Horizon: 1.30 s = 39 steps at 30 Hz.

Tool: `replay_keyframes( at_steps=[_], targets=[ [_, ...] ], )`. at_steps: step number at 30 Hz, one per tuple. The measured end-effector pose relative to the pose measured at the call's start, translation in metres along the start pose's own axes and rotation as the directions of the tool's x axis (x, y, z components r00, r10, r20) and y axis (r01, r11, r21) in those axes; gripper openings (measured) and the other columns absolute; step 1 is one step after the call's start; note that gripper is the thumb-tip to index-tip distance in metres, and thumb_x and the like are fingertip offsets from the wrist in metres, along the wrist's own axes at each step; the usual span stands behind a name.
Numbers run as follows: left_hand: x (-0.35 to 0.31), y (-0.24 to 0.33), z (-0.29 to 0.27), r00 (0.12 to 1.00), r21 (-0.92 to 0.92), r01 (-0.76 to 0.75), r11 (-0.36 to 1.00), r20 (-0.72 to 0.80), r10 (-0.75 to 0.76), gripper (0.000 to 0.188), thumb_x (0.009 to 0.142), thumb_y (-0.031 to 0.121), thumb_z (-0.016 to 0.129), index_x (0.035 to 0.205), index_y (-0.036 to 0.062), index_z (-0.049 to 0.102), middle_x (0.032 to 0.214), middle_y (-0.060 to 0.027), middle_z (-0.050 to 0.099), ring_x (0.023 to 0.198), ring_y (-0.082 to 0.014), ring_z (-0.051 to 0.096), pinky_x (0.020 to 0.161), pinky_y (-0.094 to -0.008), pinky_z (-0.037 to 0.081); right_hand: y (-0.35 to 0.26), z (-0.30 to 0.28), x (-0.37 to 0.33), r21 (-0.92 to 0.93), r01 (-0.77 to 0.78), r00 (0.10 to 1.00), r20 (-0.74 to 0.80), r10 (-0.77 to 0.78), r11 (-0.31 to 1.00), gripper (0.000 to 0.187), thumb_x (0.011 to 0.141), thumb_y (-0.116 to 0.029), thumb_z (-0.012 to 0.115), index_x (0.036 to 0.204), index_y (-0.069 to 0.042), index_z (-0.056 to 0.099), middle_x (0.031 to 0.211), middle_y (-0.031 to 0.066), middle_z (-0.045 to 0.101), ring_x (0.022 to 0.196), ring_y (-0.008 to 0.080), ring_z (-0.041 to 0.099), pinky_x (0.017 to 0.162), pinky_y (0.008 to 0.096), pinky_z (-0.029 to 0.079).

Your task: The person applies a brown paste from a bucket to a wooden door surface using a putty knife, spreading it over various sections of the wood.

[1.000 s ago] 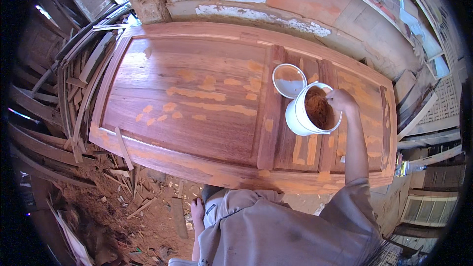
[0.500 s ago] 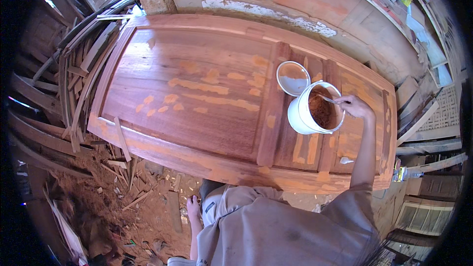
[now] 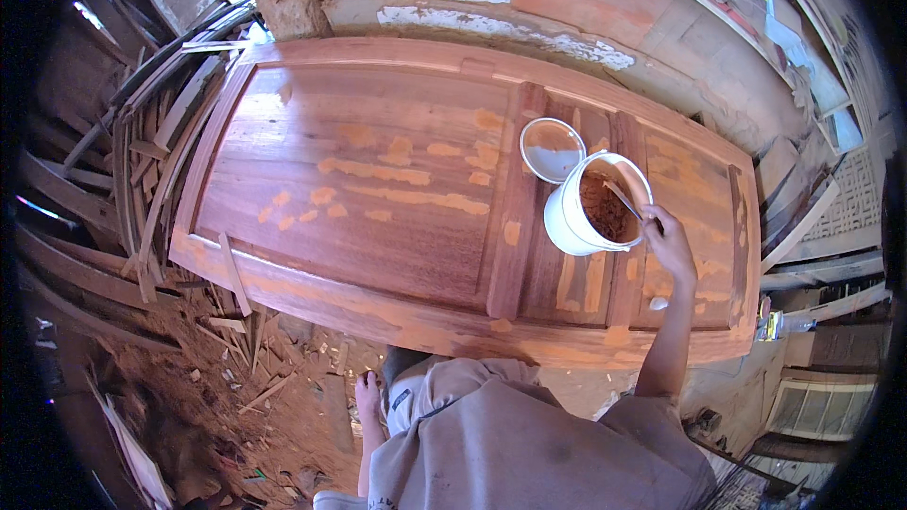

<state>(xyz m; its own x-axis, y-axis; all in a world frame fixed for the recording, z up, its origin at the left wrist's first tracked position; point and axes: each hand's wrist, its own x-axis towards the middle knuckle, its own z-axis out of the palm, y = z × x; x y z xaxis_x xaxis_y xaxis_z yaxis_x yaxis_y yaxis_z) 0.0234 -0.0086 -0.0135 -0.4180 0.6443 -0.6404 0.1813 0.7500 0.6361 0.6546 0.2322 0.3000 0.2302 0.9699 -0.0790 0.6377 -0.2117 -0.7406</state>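
Observation:
My right hand (image 3: 669,244) is closed on a thin, pale spatula-like tool (image 3: 619,195), whose lower end dips into reddish-brown paste (image 3: 605,210) in a white bucket (image 3: 567,222). The bucket leans toward that hand on a large wooden door (image 3: 416,260) lying flat. Beside the bucket lies its round lid (image 3: 552,150), smeared with paste. Orange-brown patches (image 3: 378,171) mark the door's panels and frame. Low at my side, my left hand (image 3: 367,399) holds nothing visible, its fingers loosely apart, near the door's front edge.
A small white lump (image 3: 658,303) sits on the door's right part. A loose wooden strip (image 3: 234,274) leans on its front left edge. Wood offcuts (image 3: 175,132) pile up at left, above a sawdust-strewn floor (image 3: 189,387). Shelves (image 3: 746,19) with containers stand at back right.
My right hand has shifted from the bucket's far right rim nearer to me, turning the tool steeper in the paste. My left hand stays low at my side.

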Motion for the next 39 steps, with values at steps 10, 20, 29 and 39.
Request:
replay_keyframes(
  at_steps=[10, 20, 29, 39],
  targets=[
    [-0.003, 0.018, 0.004, 0.999, -0.071, -0.031, 0.997, -0.014, 0.03, 0.042, 0.098, 0.034, 0.052, 0.112, -0.0048, 0.061, 0.102, -0.018, 0.067, 0.086, -0.0241, 0.067, 0.078, -0.0363, 0.051, 0.023, 0.046, 0.115, -0.687, 0.331, 0.944, 0.242, -0.225, 0.647, 0.019, 0.088, -0.009, 0.053, 0.092, 0.001, 0.068, 0.078, 0.0216, 0.065, 0.076, 0.0405, 0.065, 0.073, 0.0465, 0.052],
    [-0.035, -0.014, 0.01, 0.999, 0.18, 0.012, 0.984, -0.041, -0.005, 0.047, 0.095, 0.034, 0.052, 0.117, -0.0063, 0.06, 0.11, -0.027, 0.065, 0.107, -0.038, 0.062, 0.092, -0.0421, 0.048, -0.013, -0.036, 0.043, -0.132, -0.37, 0.869, 0.3, 0.392, 0.92, 0.026, 0.096, -0.025, 0.048, 0.087, -0.005, 0.062, 0.066, 0.0003, 0.058, 0.054, 0.0097, 0.051, 0.049, 0.0262, 0.042],
    [0.008, 0.009, -0.007, 0.994, 0.057, -0.091, 0.994, -0.056, 0.094, 0.041, 0.097, 0.035, 0.053, 0.109, -0.0034, 0.062, 0.09, -0.0164, 0.069, 0.081, -0.0239, 0.067, 0.075, -0.0363, 0.051, -0.001, 0.015, -0.039, 0.396, -0.208, 0.978, 0.066, 0.198, 0.895, 0.012, 0.096, -0.016, 0.059, 0.103, -0.009, 0.051, 0.076, -0.0002, 0.055, 0.058, 0.007, 0.053, 0.049, 0.0237, 0.045],
    [-0.006, 0.016, -0.008, 0.995, 0.223, -0.09, 0.971, -0.019, 0.096, 0.041, 0.095, 0.035, 0.055, 0.102, -0.0047, 0.061, 0.095, -0.0205, 0.068, 0.089, -0.0294, 0.066, 0.081, -0.0397, 0.05, -0.026, 0.101, -0.052, 0.666, 0.048, 0.93, -0.301, 0.209, 0.744, 0.015, 0.1, -0.024, 0.054, 0.103, -0.011, 0.046, 0.085, -0.0015, 0.055, 0.061, 0.0014, 0.041, 0.049, 0.0192, 0.033]
  ],
)
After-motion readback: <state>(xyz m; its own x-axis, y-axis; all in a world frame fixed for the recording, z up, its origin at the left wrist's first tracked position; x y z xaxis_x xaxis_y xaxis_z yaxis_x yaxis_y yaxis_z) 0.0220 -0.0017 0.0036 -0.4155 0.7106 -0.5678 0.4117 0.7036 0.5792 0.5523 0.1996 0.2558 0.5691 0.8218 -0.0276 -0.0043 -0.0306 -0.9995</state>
